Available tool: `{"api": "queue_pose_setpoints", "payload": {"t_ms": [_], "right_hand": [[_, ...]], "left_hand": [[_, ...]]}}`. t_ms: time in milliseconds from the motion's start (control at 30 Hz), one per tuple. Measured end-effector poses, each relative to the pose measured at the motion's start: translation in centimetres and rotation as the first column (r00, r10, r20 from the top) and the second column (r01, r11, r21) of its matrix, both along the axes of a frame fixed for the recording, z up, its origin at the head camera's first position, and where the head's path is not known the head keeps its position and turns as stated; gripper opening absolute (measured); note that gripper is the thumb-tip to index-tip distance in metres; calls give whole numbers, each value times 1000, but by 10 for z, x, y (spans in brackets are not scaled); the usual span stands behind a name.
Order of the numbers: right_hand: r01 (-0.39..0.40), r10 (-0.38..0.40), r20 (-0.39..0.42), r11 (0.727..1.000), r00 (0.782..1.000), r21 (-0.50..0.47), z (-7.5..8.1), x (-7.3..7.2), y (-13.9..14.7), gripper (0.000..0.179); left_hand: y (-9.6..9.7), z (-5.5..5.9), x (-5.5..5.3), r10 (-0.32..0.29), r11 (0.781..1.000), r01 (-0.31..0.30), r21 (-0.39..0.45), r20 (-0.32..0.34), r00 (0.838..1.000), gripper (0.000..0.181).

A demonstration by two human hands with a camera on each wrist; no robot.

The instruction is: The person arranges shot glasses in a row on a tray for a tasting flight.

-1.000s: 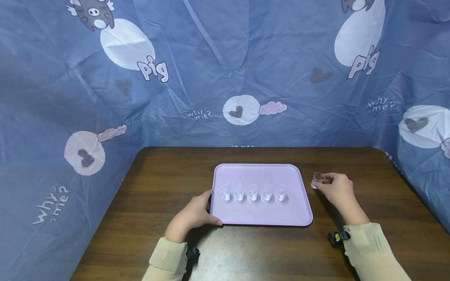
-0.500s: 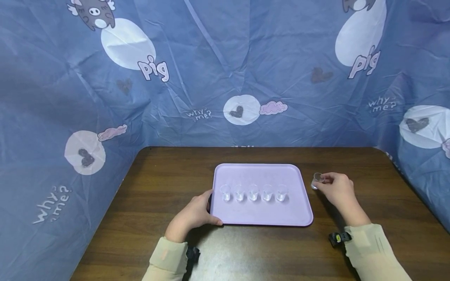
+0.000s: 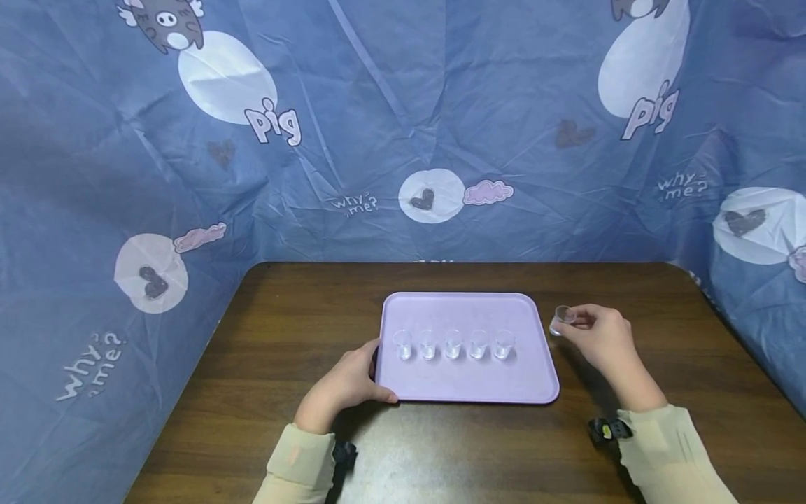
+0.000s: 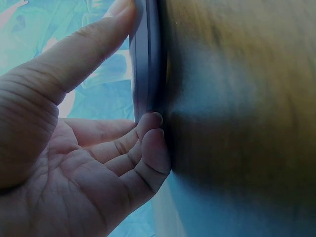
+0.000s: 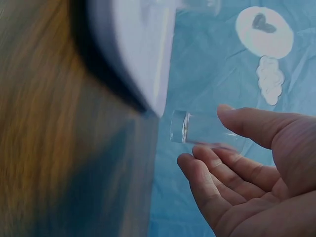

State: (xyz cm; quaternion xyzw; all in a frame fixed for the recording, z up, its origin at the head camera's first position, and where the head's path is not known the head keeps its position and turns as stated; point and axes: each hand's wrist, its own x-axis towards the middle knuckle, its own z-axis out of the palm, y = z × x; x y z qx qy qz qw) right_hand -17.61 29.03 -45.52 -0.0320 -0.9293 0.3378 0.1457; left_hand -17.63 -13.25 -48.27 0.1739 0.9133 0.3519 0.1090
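A lilac tray lies on the table, bearing a row of several small clear shot glasses. At its front-left corner my left hand grips the rim, thumb along the front edge and fingers curled against the left side. The left wrist view shows the fingertips against the tray edge. Just right of the tray, my right hand pinches another clear shot glass between thumb and fingers. In the right wrist view this glass is upright relative to the table, its base slightly off the wood.
The brown wooden table extends around the tray on all sides. Behind it and along both sides hangs a blue printed cloth. Dark wrist cameras sit at both cuffs.
My right hand has moved the shot glass slightly left and up, nearer the tray's right edge. The left hand, the tray and the row of glasses have stayed in place.
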Motion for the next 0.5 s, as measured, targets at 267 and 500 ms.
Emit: {"api": "queue_pose_setpoints", "payload": {"t_ms": [267,500], "right_hand": [[-42,43,17,998,999,-38,9,6,-15,37],[-65,66,34,998,997,-20,6,8,-23,35]], "left_hand": [[0,0,0,3,1000,-3,-3,9,1000,106],[0,1,0,7,1000,-7,-4,19,1000,107]]}}
